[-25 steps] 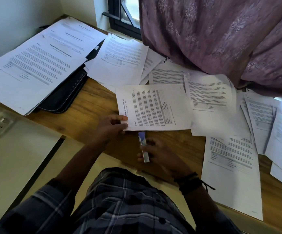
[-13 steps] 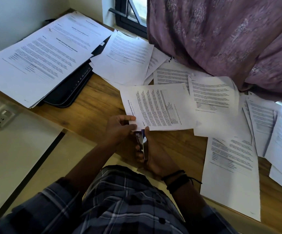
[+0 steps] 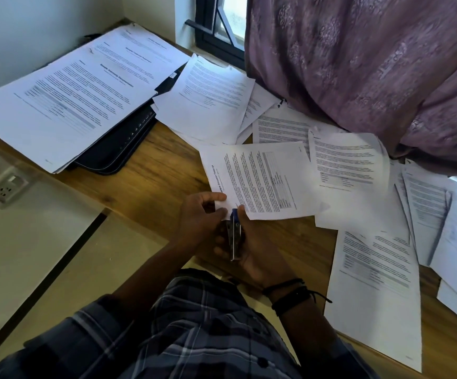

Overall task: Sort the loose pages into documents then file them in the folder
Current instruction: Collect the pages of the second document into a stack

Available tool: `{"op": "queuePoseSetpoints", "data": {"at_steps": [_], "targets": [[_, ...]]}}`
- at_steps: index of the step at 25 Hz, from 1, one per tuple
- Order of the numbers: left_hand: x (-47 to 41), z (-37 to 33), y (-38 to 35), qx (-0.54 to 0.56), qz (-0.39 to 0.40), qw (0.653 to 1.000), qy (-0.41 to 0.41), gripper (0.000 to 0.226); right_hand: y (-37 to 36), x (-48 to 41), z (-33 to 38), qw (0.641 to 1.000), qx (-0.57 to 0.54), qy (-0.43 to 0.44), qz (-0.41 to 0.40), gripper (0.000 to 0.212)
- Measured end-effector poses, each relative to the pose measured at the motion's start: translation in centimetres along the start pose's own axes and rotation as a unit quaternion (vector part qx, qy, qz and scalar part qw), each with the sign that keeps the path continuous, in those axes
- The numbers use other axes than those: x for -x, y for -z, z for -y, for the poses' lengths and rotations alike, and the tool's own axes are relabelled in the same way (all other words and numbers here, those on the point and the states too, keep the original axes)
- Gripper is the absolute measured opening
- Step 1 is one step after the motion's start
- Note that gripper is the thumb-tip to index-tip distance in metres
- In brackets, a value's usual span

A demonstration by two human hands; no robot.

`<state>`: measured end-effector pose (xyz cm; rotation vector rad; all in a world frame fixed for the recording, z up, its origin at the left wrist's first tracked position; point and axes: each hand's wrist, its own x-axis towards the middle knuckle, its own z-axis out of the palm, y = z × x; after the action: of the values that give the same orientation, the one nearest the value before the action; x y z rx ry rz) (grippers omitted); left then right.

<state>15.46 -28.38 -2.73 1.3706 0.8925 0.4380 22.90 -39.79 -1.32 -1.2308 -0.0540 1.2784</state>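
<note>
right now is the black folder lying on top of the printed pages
No, the white printed pages lie on top of the flat black folder.

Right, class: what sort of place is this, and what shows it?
Probably a home study or small office: a wooden desk strewn with printed pages, a curtained window behind it, a wall socket nearby.

Matt wood desk, paper pgs, shiny metal stapler, cloth curtain.
</note>
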Motion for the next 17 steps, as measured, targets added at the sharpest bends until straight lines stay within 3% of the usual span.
{"op": "queuePoseSetpoints", "data": {"at_steps": [6,8,10,15,17], "targets": [[0.6,0.2,-0.5,-0.021,-0.002,1.000,-0.002,0.023,0.7,-3.1,-2.3,0.992,0.004,0.071,-0.099,0.032],[0.9,0.2,-0.6,-0.028,-0.004,1.000,-0.004,0.023,1.1,-3.6,-2.9,0.990,-0.026,0.094,-0.104,0.046],[1.1,0.3,-0.7,-0.027,-0.007,1.000,0.002,0.023,1.1,-3.5,-2.8,0.991,-0.003,0.089,-0.096,0.045],[0.8,0.3,-0.6,0.023,-0.035,0.999,0.016,0.017,2.2,-0.8,-1.4,0.984,0.166,0.031,-0.061,0.035],[0.7,0.4,-0.4,0.016,-0.050,0.999,0.003,0.018,3.9,0.3,-1.0,0.925,0.359,0.062,-0.109,0.036]]}}
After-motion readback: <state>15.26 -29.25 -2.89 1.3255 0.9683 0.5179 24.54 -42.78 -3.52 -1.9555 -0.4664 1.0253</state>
